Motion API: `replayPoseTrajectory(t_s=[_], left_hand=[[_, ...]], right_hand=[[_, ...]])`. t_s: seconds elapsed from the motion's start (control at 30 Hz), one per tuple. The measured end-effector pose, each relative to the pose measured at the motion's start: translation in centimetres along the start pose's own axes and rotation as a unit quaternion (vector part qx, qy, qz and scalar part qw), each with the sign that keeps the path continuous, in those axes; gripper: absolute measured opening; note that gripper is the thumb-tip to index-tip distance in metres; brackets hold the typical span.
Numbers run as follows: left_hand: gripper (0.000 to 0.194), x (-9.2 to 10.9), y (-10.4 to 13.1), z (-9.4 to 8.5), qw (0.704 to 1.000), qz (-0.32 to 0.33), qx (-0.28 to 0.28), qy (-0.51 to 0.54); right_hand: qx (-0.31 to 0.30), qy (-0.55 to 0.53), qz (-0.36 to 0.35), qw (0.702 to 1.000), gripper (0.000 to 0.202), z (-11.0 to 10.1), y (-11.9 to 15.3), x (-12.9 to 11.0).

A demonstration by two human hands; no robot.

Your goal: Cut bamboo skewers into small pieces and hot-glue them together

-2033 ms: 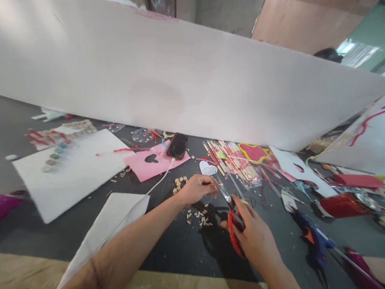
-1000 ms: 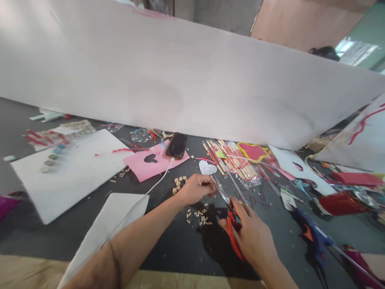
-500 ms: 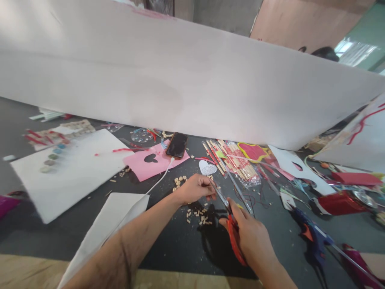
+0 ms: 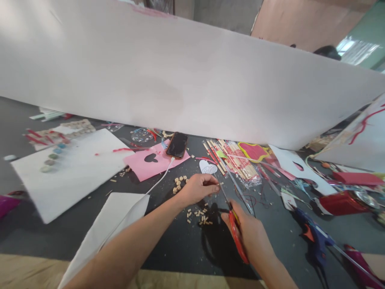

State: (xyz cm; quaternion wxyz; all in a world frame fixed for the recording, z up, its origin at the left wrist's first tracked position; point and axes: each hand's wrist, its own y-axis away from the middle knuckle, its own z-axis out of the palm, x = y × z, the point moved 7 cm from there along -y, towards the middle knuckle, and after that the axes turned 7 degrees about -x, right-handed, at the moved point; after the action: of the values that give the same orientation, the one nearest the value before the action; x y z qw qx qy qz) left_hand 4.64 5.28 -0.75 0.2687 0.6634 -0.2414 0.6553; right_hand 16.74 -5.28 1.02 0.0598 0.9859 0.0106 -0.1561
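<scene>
My right hand (image 4: 254, 235) grips a pair of scissors (image 4: 237, 239) by the red handles, its thin blades angled up and left toward my other fingertips. My left hand (image 4: 200, 188) is closed in a pinch close to the blade tips; what it holds is mostly hidden, though a tiny pale bit shows beside the fingertips. Below the left hand lie several short cut stick pieces (image 4: 203, 220). Just left of the hand is a small heap of flower-like wooden slices (image 4: 179, 182). Behind it rests a white paper heart (image 4: 207, 167).
A phone (image 4: 177, 145) with a white cable lies on pink paper (image 4: 141, 170). Bundled sticks (image 4: 236, 160) lie behind my hands. To the right are a blue glue gun (image 4: 315, 237) and a red can (image 4: 345, 202). A tall white board (image 4: 180, 80) stands across the back.
My left fingertips have shifted slightly right and curled more. The scissors have turned a little more upright, and their blades look closer together.
</scene>
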Motion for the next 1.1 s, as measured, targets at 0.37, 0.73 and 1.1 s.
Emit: replayPoseTrajectory(t_s=[0.37, 0.73, 1.1], left_hand=[[0.01, 0.4, 0.2, -0.2, 1.0, 0.02, -0.002, 0.011], [0.016, 0.2, 0.2, 0.1, 0.994, 0.022, -0.087, 0.055], [0.016, 0.1, 0.1, 0.3, 0.997, 0.002, -0.066, 0.033]], right_hand=[[0.028, 0.115, 0.004, 0.993, 0.046, -0.7, 0.4, -0.4], [0.058, 0.146, -0.045, 0.986, 0.048, -0.3, 0.7, -0.5], [0.026, 0.124, -0.013, 0.992, 0.039, 0.3, 0.2, -0.1]])
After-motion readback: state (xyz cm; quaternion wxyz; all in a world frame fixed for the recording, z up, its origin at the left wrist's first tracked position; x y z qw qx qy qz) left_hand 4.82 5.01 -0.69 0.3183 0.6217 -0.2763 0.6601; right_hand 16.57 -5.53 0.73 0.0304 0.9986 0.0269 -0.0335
